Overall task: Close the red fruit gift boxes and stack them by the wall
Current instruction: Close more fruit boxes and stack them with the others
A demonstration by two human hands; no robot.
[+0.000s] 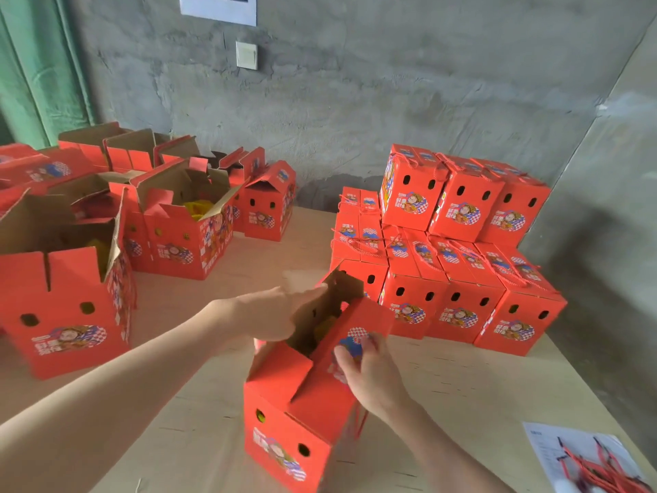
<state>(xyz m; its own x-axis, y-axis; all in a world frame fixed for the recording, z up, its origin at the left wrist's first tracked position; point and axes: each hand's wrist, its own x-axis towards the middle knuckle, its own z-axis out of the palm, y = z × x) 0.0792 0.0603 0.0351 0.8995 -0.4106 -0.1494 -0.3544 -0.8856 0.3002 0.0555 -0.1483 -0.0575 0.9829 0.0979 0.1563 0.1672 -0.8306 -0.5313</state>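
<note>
A switch (246, 55) sits below a paper sign (217, 7) (cut off above); green curtain (39, 72) at left; red cords (604, 473) on a sheet (549, 444)

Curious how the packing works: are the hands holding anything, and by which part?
The front red box, by its top flaps: left hand pushes the raised brown flap, right hand presses the printed red flap.
</note>
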